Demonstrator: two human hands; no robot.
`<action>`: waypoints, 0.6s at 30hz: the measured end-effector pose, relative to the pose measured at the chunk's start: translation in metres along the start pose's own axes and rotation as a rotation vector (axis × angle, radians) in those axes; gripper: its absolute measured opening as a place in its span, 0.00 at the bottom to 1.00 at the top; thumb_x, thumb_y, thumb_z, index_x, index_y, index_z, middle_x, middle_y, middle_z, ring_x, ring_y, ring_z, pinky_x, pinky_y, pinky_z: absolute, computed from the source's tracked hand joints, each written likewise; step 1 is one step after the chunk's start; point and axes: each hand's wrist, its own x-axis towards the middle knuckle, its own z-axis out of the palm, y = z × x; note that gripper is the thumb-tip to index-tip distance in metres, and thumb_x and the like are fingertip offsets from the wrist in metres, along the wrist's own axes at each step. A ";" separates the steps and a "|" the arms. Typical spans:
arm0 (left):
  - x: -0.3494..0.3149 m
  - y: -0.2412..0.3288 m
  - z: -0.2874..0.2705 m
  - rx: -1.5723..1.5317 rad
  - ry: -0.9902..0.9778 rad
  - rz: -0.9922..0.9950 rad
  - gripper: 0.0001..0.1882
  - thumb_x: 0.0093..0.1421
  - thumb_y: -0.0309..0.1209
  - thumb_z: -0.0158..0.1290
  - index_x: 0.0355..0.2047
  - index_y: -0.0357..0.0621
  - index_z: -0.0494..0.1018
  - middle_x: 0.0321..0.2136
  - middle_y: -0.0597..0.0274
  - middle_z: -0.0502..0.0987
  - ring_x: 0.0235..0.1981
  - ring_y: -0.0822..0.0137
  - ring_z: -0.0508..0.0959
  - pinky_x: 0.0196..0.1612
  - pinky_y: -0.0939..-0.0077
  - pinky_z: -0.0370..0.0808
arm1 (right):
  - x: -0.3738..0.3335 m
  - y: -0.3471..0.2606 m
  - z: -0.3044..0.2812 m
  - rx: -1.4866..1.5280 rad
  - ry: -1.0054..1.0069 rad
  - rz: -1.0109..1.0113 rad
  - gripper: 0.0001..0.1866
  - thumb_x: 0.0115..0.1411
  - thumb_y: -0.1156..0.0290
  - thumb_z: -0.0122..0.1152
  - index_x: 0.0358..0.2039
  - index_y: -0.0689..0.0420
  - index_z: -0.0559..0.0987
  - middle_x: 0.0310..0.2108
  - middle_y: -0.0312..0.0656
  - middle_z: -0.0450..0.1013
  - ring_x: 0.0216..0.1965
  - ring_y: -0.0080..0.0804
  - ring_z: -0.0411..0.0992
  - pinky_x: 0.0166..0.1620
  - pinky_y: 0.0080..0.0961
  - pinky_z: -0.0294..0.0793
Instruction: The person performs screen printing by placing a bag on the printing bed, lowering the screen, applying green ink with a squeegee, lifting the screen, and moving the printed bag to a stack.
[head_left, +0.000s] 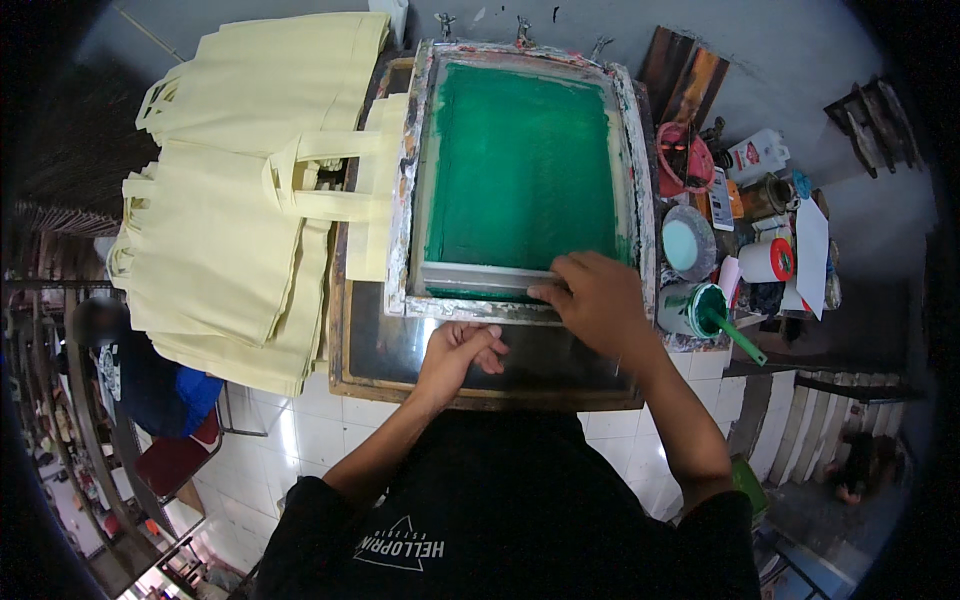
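Observation:
A screen-printing screen [396, 250] with a paint-smeared frame lies in front of me, its mesh [520, 160] coated with green ink. Across the near end of the mesh rests a long pale squeegee [480, 277]. My right hand [600, 300] grips its right end, fingers over the top and thumb on the near side. Just below the frame's front edge is my left hand [462, 355], its fingers curled in loosely with nothing visible in them. Beneath the screen, a pale yellow cloth bag [370, 235] sticks out to the left, with its handles lying leftward.
Stacked pale yellow bags [220, 240] fill the left side. A dark wood-edged board [375, 345] lies under the screen. To the right stand an ink tub [680, 310] with a green spatula [745, 345], a bowl [688, 240] and bottles. A person [150, 385] sits at far left.

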 end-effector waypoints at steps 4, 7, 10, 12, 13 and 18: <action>-0.002 0.001 0.004 -0.021 0.021 0.026 0.10 0.66 0.29 0.55 0.35 0.30 0.75 0.23 0.52 0.80 0.21 0.66 0.79 0.31 0.73 0.75 | 0.010 0.014 0.013 -0.081 0.074 -0.095 0.17 0.57 0.55 0.70 0.30 0.56 0.77 0.26 0.43 0.74 0.31 0.46 0.75 0.34 0.41 0.72; -0.002 -0.001 0.003 -0.010 0.011 0.020 0.09 0.66 0.27 0.55 0.38 0.30 0.75 0.25 0.52 0.81 0.21 0.67 0.79 0.28 0.76 0.76 | 0.049 0.043 0.019 -0.121 0.108 -0.140 0.18 0.61 0.52 0.64 0.32 0.55 0.78 0.28 0.45 0.76 0.34 0.49 0.76 0.37 0.45 0.73; -0.002 -0.004 0.000 -0.025 0.000 0.018 0.08 0.66 0.26 0.54 0.39 0.32 0.76 0.26 0.52 0.81 0.21 0.67 0.80 0.26 0.76 0.76 | 0.114 0.085 0.021 -0.176 0.189 -0.220 0.20 0.60 0.50 0.66 0.32 0.57 0.79 0.26 0.46 0.75 0.32 0.50 0.75 0.35 0.46 0.72; -0.002 -0.004 -0.002 -0.026 0.006 0.002 0.07 0.65 0.26 0.54 0.39 0.32 0.75 0.26 0.52 0.81 0.21 0.67 0.80 0.26 0.75 0.76 | 0.160 0.110 0.017 -0.212 0.151 -0.159 0.24 0.61 0.46 0.64 0.36 0.58 0.80 0.28 0.48 0.77 0.35 0.53 0.76 0.38 0.48 0.72; -0.001 -0.002 -0.005 0.028 -0.013 -0.044 0.09 0.65 0.27 0.52 0.40 0.32 0.75 0.29 0.48 0.82 0.25 0.63 0.83 0.29 0.76 0.78 | 0.184 0.121 0.012 -0.201 0.125 -0.145 0.25 0.61 0.46 0.65 0.39 0.59 0.81 0.30 0.48 0.78 0.36 0.53 0.77 0.39 0.47 0.73; -0.004 0.018 -0.008 -0.370 -0.059 -0.226 0.19 0.66 0.31 0.49 0.51 0.29 0.72 0.43 0.38 0.83 0.40 0.51 0.86 0.45 0.64 0.84 | 0.256 0.146 -0.018 -0.061 -0.139 0.126 0.27 0.57 0.43 0.67 0.47 0.52 0.85 0.40 0.52 0.82 0.44 0.54 0.80 0.48 0.47 0.76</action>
